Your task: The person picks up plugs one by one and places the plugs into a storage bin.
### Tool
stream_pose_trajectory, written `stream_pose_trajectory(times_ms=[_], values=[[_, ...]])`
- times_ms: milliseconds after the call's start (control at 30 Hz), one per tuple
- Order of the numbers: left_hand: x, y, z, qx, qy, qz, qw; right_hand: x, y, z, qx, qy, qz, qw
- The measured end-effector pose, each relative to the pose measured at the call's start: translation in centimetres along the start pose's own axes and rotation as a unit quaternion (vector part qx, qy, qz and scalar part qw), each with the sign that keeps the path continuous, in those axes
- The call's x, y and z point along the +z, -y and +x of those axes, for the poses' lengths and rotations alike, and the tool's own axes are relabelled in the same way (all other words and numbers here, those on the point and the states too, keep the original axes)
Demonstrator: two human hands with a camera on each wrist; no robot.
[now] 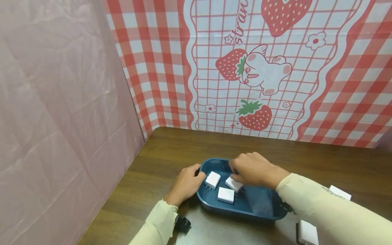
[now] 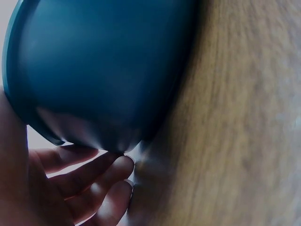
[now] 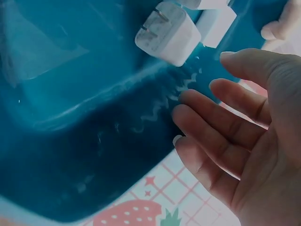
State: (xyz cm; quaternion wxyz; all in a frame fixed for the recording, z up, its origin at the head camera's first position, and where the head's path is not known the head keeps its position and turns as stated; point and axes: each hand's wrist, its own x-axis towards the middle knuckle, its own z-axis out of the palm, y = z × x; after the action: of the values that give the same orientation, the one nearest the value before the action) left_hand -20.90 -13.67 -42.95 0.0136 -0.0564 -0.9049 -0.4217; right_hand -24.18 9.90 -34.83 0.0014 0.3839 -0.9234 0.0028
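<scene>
A blue plastic tray [image 1: 242, 212] stands on the wooden table. My left hand [image 1: 186, 183] holds its left end, thumb at the rim; in the left wrist view the fingers [image 2: 117, 169] lie against the outer wall. Inside the tray are three white plug chargers: one [image 1: 212, 180] at the left, one [image 1: 226, 195] at the front, and another [image 1: 233, 184] under my right hand [image 1: 254, 170]. The right wrist view shows that hand's fingers loosely bent and apart, just beside a charger [image 3: 171, 35] whose two metal prongs show. Nothing is between them.
Two more white chargers lie on the table [image 1: 165, 156] right of the tray, one [image 1: 307, 232] near the front and one [image 1: 340, 193] partly behind my right sleeve. A checked strawberry cloth [image 1: 171, 68] hangs behind the table, a pink cloth [image 1: 61, 119] at its left.
</scene>
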Motion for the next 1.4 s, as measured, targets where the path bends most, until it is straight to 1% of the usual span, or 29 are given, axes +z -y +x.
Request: stream_pose_trajectory(times_ms=[167,400,500,833,1100,1267,1400], values=[[0.0,0.1,-0.1,0.001,0.001,0.000,1.0000,-0.4,-0.2,-0.6,0.024,0.000,0.023,0.999],[0.2,0.4,0.0,0.007,-0.002,0.004,1.0000,-0.7,-0.8,-1.9,0.022,-0.022,0.047,0.998],[0.2,0.4,0.0,0.009,-0.003,0.003,0.9999,-0.8,-1.2,-2.6,0.033,-0.031,0.055,0.997],[0.1,0.4,0.1,0.011,-0.008,-0.002,0.9999,-1.5,-2.3,-4.7,0.075,-0.054,0.064,0.994],[0.0,0.2,0.1,0.011,-0.001,-0.004,0.9999,-2.1,-3.1,-6.4,0.111,-0.063,0.079,0.989],[0.1,0.2,0.0,0.009,0.000,-0.006,0.9999,-2.1,-3.4,-7.2,0.124,-0.063,0.075,0.987],[0.1,0.3,0.0,0.005,-0.001,-0.002,1.0000,-1.9,-3.5,-7.8,0.132,-0.078,0.072,0.986]])
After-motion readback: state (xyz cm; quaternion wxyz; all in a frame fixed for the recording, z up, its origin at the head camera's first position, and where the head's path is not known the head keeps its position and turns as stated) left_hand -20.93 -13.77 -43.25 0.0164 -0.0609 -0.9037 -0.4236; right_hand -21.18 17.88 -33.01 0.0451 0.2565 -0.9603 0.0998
